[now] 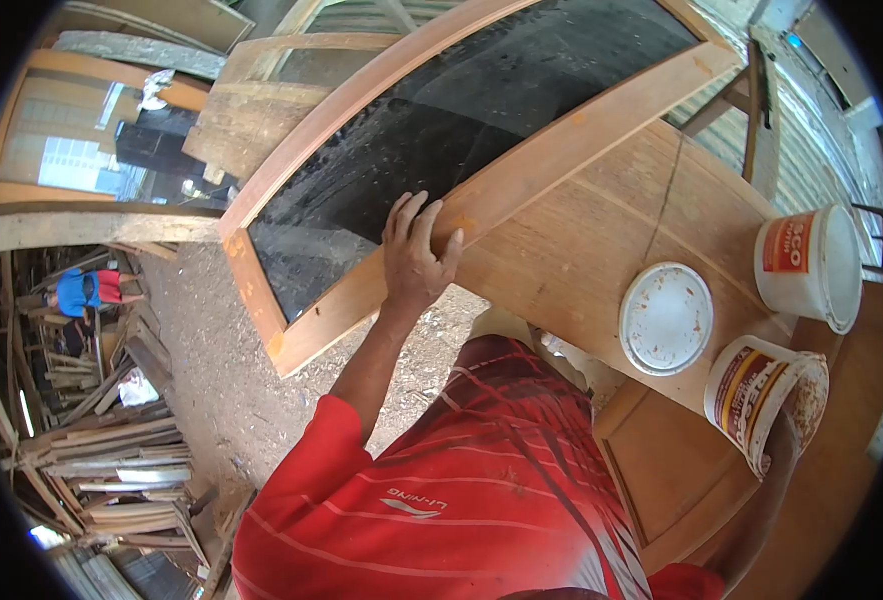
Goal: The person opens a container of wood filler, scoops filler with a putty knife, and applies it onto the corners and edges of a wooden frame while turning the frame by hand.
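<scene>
My left hand (421, 250) rests with its fingers spread on the near rail of a wooden frame (551, 165) that holds a dark glass pane (411, 140). The frame lies on a plywood board (581, 240). At the right, my right hand (783, 436) is at the mouth of a tilted putty bucket (746, 392); its fingers are hidden inside. A round white lid (666, 318) with brown specks lies on the board beside that bucket. Behind them stands a second white bucket (821, 265) with a red label.
Stacked timber (111, 470) fills the lower left. Farther off, a person in blue and red (86, 290) is among the wood. Another glazed frame (21, 130) stands at the upper left. A wooden panel (661, 450) sits below the board on the right.
</scene>
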A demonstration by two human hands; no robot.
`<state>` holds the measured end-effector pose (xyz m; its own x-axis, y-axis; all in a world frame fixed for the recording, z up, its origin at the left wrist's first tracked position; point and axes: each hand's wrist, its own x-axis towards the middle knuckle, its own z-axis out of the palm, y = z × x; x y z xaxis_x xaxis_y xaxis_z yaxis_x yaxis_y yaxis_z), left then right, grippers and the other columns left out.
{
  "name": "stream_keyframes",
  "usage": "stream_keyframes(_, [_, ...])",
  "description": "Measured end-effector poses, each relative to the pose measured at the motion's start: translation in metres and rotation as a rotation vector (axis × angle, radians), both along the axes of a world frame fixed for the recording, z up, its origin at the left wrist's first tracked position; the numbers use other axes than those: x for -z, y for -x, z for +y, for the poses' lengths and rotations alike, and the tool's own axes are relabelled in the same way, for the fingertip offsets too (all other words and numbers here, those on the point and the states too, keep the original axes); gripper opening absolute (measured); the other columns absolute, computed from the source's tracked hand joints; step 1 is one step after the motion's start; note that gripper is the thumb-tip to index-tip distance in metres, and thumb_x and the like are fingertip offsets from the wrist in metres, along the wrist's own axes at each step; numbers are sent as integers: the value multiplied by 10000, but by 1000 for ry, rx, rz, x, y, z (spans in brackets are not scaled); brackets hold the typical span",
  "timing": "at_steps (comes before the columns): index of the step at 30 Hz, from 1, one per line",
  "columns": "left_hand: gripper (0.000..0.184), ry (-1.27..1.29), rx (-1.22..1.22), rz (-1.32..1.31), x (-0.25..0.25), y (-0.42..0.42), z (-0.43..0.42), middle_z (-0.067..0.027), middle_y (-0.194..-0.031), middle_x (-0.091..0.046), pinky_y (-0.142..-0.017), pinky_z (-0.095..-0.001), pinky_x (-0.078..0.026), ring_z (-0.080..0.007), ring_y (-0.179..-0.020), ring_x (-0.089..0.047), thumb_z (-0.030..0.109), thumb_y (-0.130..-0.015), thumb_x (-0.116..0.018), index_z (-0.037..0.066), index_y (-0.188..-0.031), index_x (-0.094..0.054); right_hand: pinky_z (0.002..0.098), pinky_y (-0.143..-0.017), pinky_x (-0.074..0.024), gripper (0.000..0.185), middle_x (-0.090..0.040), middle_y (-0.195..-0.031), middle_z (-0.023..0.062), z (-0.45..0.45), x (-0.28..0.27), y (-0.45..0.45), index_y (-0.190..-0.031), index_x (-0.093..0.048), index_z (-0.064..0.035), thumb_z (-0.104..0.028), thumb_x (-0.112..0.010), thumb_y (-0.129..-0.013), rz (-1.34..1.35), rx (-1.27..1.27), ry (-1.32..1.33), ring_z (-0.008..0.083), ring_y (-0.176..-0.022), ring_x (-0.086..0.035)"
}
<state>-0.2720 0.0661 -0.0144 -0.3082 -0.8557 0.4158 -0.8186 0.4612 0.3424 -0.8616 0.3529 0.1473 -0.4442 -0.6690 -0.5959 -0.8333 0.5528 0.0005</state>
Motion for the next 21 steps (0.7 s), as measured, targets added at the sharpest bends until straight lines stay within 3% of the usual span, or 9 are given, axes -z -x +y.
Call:
stream_keyframes(9, [455, 97, 59, -3, 17, -9, -5, -216, -1404, -616, -1156, -544, -413, -421, -1353, -539, 257, -964, -730, -4, -1330, -661, 327, -590, -504, 201, -690, -759, 69, 11, -44, -22, -867, -701, 15, -162, -663, -955, -150, 105, 61, 124, -628, -618])
stream_keyframes(15, [412, 34, 74, -8, 12, -3, -3, -210, -1425, -595, -1171, -536, -406, -407, -1370, -521, 226, -1001, -688, -22, -1328, -655, 284, -527, -458, 260, -654, -689, 39, 48, -83, -32, -808, -678, -5, -199, -678, -982, -395, 470, 502, 92, -578, -583])
stream_keyframes(21, [421, 16, 110, -49, 13, -4, -5, -209, -1431, -590, -1168, -534, -413, -410, -1362, -529, 257, -1006, -682, -20, -1323, -658, 271, -552, -466, 254, -652, -719, 24, 66, -89, -42, -864, -710, 5, -211, -686, -995, -373, 617, 611, 90, -601, -586])
